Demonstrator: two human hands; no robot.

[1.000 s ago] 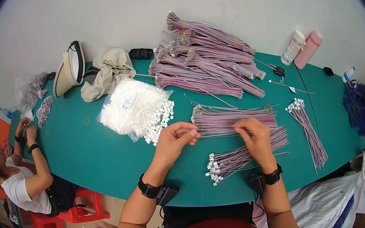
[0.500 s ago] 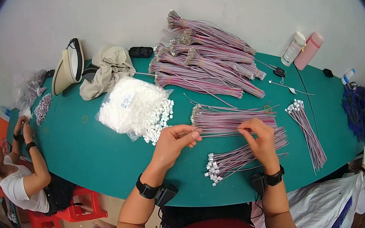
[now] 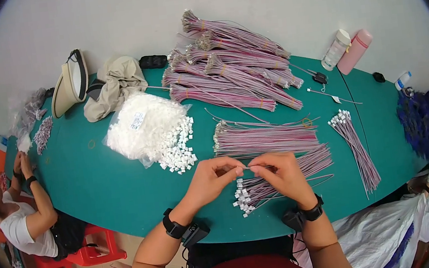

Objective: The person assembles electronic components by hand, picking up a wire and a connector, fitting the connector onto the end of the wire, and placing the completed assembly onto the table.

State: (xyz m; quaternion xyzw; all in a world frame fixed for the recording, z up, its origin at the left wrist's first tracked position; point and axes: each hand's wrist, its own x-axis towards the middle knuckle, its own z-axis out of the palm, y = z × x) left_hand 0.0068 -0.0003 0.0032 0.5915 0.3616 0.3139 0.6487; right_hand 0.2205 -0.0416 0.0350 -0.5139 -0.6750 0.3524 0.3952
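My left hand (image 3: 215, 180) and my right hand (image 3: 281, 175) meet fingertip to fingertip over the green table (image 3: 143, 205). Both are closed in a pinch on a thin wire, of which only a short bit shows between the fingertips. Just beyond them lies a loose row of pink and grey wires (image 3: 268, 137). Under and beside my right hand, a second pile of wires (image 3: 310, 163) ends in white connector housings (image 3: 242, 198) on the left. A clear bag of white housings (image 3: 139, 124) lies to the left, with loose housings (image 3: 178, 151) spilled beside it.
Several banded wire bundles (image 3: 227, 63) are heaped at the back. A finished-looking bunch with white ends (image 3: 356, 152) lies right. Bottles (image 3: 355, 52), a visor (image 3: 69, 87) and a beige cloth (image 3: 116, 84) stand farther off. At far left a person (image 3: 25, 214) works.
My hands have come together, the right moving left and slightly nearer me, the left moving right. The view has shifted a little, so the table things appear farther left.
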